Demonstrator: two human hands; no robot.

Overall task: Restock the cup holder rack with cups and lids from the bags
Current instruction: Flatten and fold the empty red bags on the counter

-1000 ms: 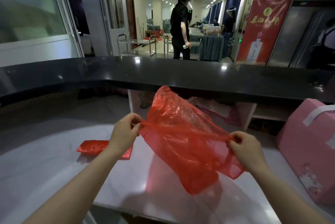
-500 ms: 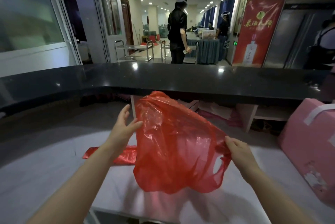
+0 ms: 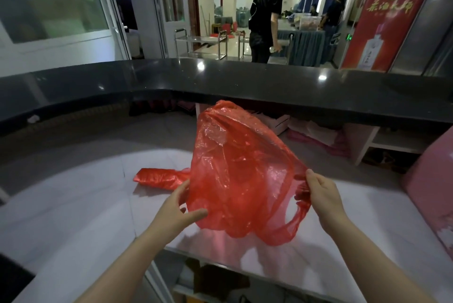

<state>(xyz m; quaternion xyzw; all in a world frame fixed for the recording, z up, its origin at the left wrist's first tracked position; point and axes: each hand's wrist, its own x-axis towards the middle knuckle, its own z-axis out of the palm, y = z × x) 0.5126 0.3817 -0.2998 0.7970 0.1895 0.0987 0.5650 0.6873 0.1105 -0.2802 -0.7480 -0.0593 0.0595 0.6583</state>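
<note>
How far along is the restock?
Early. Done: nothing visible; no rack, cups or lids in view. In hand: right hand pinches the red bag, puffed with air; open left hand touches its side. Another red bag lies flat on the counter. All stocking remains.

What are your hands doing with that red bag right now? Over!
Right hand pinching red bag at its edge. Left hand open under it. Bag puffed up, looks empty. Second red bag flat on counter.

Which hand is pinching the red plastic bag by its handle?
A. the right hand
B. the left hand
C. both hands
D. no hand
A: the right hand pinches the handle of the red plastic bag, while the left hand is spread open against the bag's side.
</note>
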